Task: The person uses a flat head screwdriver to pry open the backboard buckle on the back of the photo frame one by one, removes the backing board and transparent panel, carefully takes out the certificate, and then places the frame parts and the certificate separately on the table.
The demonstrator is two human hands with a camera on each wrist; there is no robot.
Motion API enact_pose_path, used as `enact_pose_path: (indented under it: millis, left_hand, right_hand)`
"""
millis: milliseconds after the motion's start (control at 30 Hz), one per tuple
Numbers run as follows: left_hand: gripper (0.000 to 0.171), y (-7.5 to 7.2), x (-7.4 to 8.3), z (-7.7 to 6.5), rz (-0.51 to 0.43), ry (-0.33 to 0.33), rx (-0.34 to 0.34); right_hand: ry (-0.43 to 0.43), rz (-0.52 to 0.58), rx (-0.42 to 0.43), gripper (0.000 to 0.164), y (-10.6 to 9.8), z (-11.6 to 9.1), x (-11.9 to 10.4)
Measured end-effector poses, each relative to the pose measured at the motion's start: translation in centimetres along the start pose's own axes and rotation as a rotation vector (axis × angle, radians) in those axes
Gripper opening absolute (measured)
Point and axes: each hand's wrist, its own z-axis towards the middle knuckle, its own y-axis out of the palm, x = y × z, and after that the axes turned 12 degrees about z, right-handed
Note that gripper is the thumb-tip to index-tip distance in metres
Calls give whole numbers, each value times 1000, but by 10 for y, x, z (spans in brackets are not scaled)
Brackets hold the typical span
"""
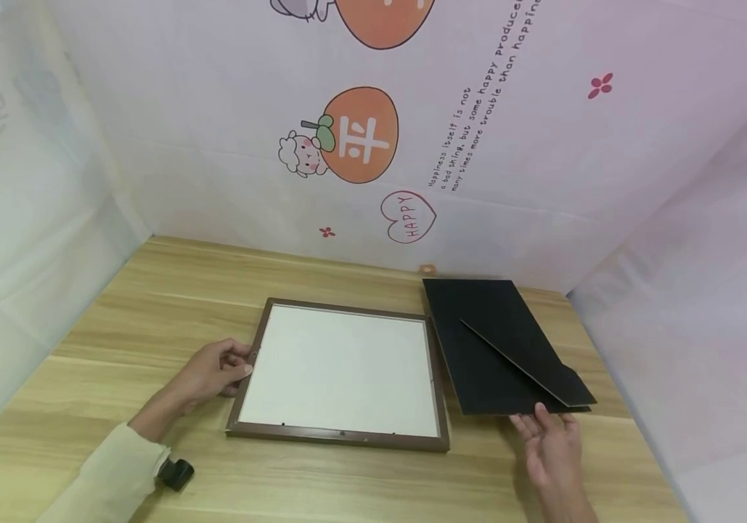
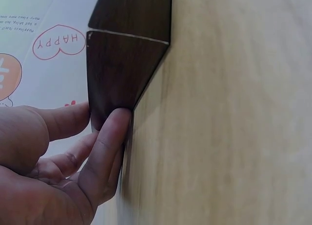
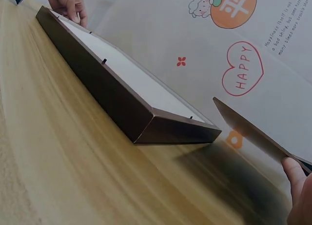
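A brown picture frame [image 1: 380, 439] lies on the table with a white panel [image 1: 340, 370] inside it and small dark tabs [image 3: 104, 61] along its inner edge. My left hand [image 1: 210, 370] holds the frame's left side between thumb and fingers; the left wrist view shows them against the dark side wall [image 2: 122, 69]. To the right of the frame is a black backing board [image 1: 478, 363] with a fold-out stand leg [image 1: 543, 367]. My right hand [image 1: 552, 450] pinches its near edge, thumb on top and fingers beneath. In the right wrist view the board [image 3: 253, 132] is tilted above the table.
The wood-grain table [image 1: 282, 483] meets a white printed cloth [image 1: 510, 225] at the back. White sheets [image 1: 20, 218] hang at both sides. A small black device [image 1: 176, 474] sits at the left sleeve's cuff [image 1: 144, 450].
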Motion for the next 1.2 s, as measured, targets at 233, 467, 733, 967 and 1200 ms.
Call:
enact_pose_path:
  millis: [233, 467, 733, 967, 1200]
  left_hand:
    - [41, 1, -3, 0, -1, -2, 3]
    - [42, 2, -2, 2, -2, -2, -2]
    - [41, 2, -2, -1, -5, -11, -1]
    - [42, 2, -3, -2, 1, -18, 2]
    - [41, 2, -2, -2, 3, -30, 8]
  right_hand:
    - [15, -49, 59, 41, -9, 0, 6]
    - [17, -9, 13, 31, -15, -5, 14]
    - [43, -144, 45, 34, -15, -5, 20]
    - [155, -449, 61, 75, -18, 1, 14]
    - [229, -607, 93, 57, -25, 4, 0]
